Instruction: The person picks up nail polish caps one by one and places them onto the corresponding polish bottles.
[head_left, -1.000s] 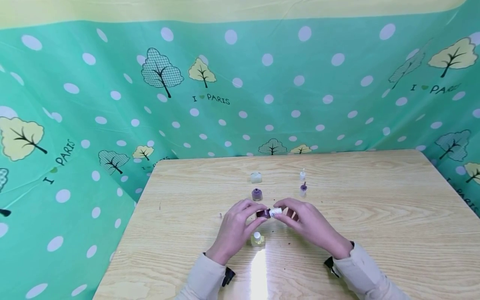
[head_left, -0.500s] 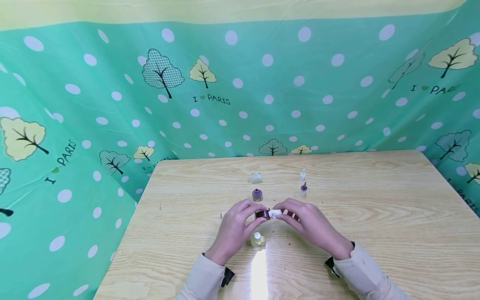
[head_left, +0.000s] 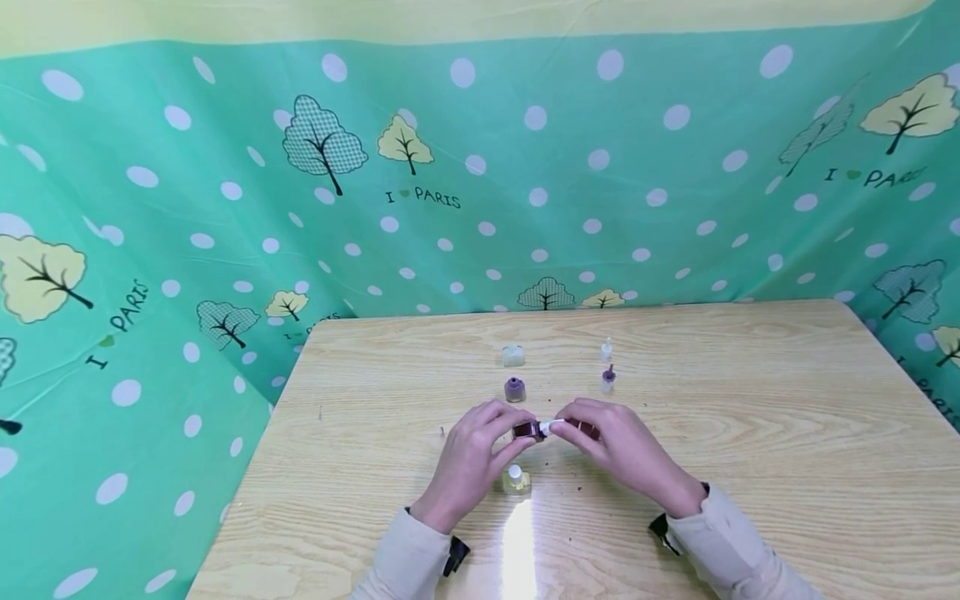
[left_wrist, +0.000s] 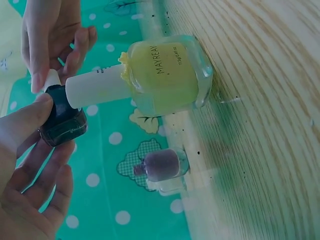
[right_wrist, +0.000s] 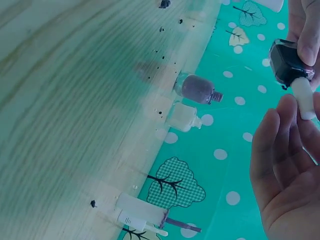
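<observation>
A small nail polish bottle of dark polish (head_left: pixel 527 429) lies tilted sideways between the thumb and fingers of my left hand (head_left: pixel 468 454). Its white cap (right_wrist: pixel 302 97) is pinched by my right hand (head_left: pixel 622 440), thumb and fingertips round it. In the left wrist view the cap (left_wrist: pixel 52 79) sits at the neck of the dark bottle (left_wrist: pixel 65 122). Nearer me, a yellow nail polish bottle (head_left: pixel 517 482) stands upright with its white cap on. Beyond the hands stand an uncapped purple bottle (head_left: pixel 514 390) and an uncapped whitish bottle (head_left: pixel 513 357).
Two brush caps stand upside down at the back right: one with a purple brush (head_left: pixel 607 381), one with a white brush (head_left: pixel 606 350). Dark specks dot the wooden table (head_left: pixel 750 433). A green patterned cloth (head_left: pixel 480 167) hangs behind it.
My right thumb and fingers have shifted round the white cap and now cover more of it. The left hand and dark bottle have hardly moved.
</observation>
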